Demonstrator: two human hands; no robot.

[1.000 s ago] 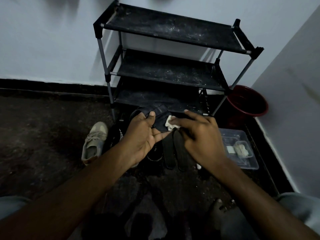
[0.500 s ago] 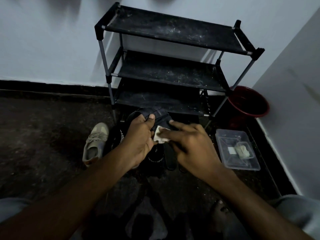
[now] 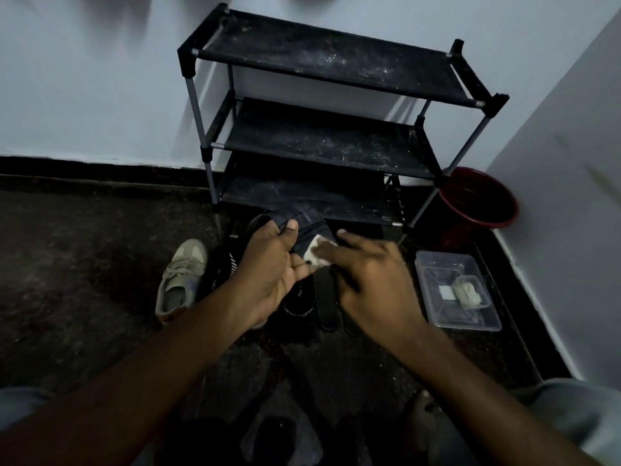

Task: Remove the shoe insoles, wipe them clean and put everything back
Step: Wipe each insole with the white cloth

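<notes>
My left hand holds a dark insole up in front of the shoe rack, thumb pressed on its top face. My right hand presses a small white wipe against the insole's lower part. On the floor beneath my hands lie two more dark insoles, a black shoe with white lettering and another black shoe. A beige sneaker lies to the left of them.
A black three-shelf shoe rack stands against the white wall. A red bucket sits in the corner at the right. A clear plastic box holding wipes rests on the dark floor by the right wall.
My right hand slid the wipe down and left along the insole, then back up slightly. My left hand kept holding the insole in about the same place.
</notes>
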